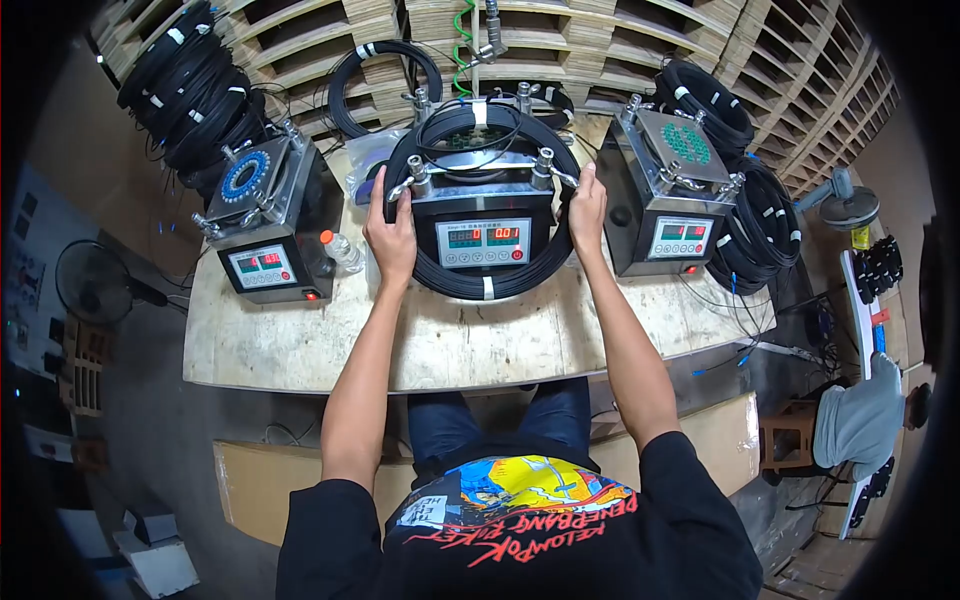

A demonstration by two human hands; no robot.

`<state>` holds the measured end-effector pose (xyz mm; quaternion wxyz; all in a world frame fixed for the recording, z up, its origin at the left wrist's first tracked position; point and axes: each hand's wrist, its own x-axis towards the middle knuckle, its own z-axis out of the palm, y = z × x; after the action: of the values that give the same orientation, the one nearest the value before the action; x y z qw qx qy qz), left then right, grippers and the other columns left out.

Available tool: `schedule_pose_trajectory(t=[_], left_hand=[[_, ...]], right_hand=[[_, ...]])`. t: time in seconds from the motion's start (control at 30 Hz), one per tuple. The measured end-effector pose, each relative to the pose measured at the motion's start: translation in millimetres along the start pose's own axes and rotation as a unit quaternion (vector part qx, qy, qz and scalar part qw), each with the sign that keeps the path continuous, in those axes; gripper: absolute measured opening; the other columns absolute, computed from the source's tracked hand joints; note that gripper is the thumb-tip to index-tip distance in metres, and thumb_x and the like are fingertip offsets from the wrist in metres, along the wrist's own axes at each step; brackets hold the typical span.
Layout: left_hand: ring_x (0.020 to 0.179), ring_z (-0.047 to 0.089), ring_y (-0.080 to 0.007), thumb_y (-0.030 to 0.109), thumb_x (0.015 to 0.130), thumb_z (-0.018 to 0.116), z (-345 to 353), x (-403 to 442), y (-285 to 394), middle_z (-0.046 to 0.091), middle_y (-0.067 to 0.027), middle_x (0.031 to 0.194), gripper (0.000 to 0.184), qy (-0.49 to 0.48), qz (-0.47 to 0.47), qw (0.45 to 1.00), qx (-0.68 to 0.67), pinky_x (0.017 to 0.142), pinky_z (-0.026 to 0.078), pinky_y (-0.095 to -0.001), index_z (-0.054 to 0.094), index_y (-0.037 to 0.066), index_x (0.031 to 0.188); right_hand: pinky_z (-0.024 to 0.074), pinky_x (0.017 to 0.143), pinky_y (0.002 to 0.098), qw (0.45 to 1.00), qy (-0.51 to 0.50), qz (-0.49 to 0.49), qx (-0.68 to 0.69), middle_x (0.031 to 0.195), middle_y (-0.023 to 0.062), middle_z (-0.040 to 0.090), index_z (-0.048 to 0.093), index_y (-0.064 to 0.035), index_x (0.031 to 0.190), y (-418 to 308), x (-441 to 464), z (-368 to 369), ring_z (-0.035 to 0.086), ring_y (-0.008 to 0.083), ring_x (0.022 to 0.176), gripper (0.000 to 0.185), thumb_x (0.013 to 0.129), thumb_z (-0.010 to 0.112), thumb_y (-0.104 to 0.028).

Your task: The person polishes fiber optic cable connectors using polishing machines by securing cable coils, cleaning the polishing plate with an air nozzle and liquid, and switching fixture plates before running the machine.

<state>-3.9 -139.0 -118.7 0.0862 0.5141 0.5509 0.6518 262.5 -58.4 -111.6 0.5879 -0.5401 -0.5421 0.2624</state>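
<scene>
A large coil of black cable [535, 279], bound with white tape, is tilted against the front of the middle machine [485, 243]. The machine's red-digit display shows through the ring. My left hand [391, 240] grips the coil's left side, fingers pointing up beside a metal clamp knob. On the opposite side my right hand [588, 212] holds the coil, its thumb and fingers around the outer edge. Loose cable loops cross the top of the coil. Whether the coil touches the machine is hidden.
Similar machines stand at left [262, 265] and right [680, 238] on the wooden table [300, 345]. A bottle with an orange cap [343, 252] stands by my left forearm. Cable coils are stacked at back left [190, 100] and right [765, 230]. A person [860, 415] sits far right.
</scene>
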Motion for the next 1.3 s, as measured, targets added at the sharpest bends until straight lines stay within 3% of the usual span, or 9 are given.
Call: schedule_pose_trajectory(t=[0.3,0.4,0.47,0.57,0.73,1.0,1.13,1.23,1.3], left_hand=[[0.109,0.064,-0.0244,0.023,0.098,0.068,-9,4,4,0.067,-0.0203,0.122,0.052,-0.039,-0.018,0.998,-0.035,0.095,0.047,-0.0351,0.053,0.009,0.146],[0.103,0.062,-0.0308,0.029,0.087,0.078,-52,14,6,0.061,-0.0175,0.106,0.067,-0.098,0.122,0.937,0.314,0.099,0.046,-0.0352,0.052,0.013,0.148],[0.094,0.061,-0.0305,0.029,0.084,0.08,-63,23,28,0.06,-0.0155,0.101,0.067,-0.087,0.184,0.919,0.336,0.088,0.05,-0.037,0.056,0.013,0.144],[0.064,0.057,-0.0228,0.025,0.09,0.075,-64,33,55,0.061,-0.0119,0.075,0.043,-0.187,0.043,0.965,0.176,0.059,0.045,-0.0385,0.063,0.005,0.125],[0.065,0.059,-0.0272,0.015,0.096,0.067,-54,50,52,0.061,-0.0144,0.074,0.019,-0.242,0.081,0.954,0.158,0.061,0.045,-0.0398,0.061,-0.002,0.102],[0.076,0.057,-0.0283,0.016,0.093,0.068,-57,69,44,0.055,-0.0088,0.073,0.017,-0.258,0.394,0.831,0.297,0.075,0.042,-0.0369,0.056,0.006,0.084],[0.065,0.054,-0.0233,0.024,0.093,0.069,-67,97,58,0.051,-0.0073,0.064,0.027,-0.319,0.344,0.843,0.263,0.067,0.041,-0.0361,0.057,0.006,0.078],[0.052,0.047,-0.0057,0.027,0.097,0.067,-62,127,49,0.045,-0.0028,0.05,0.045,-0.311,0.073,0.941,0.11,0.048,0.034,-0.0304,0.062,-0.002,0.063],[0.056,0.05,-0.0061,0.032,0.098,0.066,-50,157,16,0.054,0.0004,0.059,0.036,-0.295,0.005,0.95,0.102,0.051,0.038,-0.0266,0.07,0.0,0.084]], right_hand=[[0.0501,0.055,0.0399,0.995,-0.071,0.065,0.018,0.07,0.0181,0.059,0.059,0.006,0.089,6,7,-11,0.063,0.0271,0.055,0.057,0.109,0.026,-0.036],[0.05,0.076,0.042,0.991,-0.04,-0.117,-0.058,0.092,0.0222,0.065,0.062,0.003,0.118,2,15,-30,0.065,0.031,0.081,0.031,0.105,0.044,-0.018],[0.048,0.067,0.0352,0.988,0.018,-0.152,-0.036,0.084,0.0152,0.065,0.064,0.0001,0.114,-4,17,-37,0.06,0.0208,0.069,0.022,0.102,0.05,-0.013],[0.0451,0.059,0.0314,0.985,-0.072,-0.155,-0.029,0.069,0.0071,0.058,0.065,0.0007,0.109,-37,3,-47,0.053,0.0134,0.061,0.018,0.099,0.061,-0.013],[0.0416,0.056,0.0314,0.961,-0.191,-0.19,-0.069,0.067,0.0058,0.052,0.061,0.001,0.102,-52,1,-45,0.048,0.0143,0.059,0.021,0.09,0.073,-0.011],[0.037,0.054,0.0288,0.97,-0.205,-0.129,-0.019,0.063,0.0067,0.058,0.06,0.0042,0.092,-41,12,-42,0.046,0.0092,0.058,0.019,0.094,0.069,-0.012],[0.0345,0.05,0.0322,0.961,-0.203,-0.145,-0.116,0.056,0.0078,0.054,0.061,0.005,0.077,-40,42,-47,0.043,0.0099,0.053,0.038,0.099,0.065,-0.026],[0.0344,0.05,0.0339,0.976,-0.15,-0.129,-0.088,0.055,0.0081,0.051,0.062,0.0052,0.077,-35,77,-38,0.042,0.0111,0.053,0.041,0.1,0.063,-0.029],[0.0373,0.053,0.0332,0.976,-0.136,-0.152,-0.079,0.061,0.0071,0.055,0.064,0.0039,0.084,-13,115,-18,0.045,0.0113,0.056,0.035,0.099,0.064,-0.028]])
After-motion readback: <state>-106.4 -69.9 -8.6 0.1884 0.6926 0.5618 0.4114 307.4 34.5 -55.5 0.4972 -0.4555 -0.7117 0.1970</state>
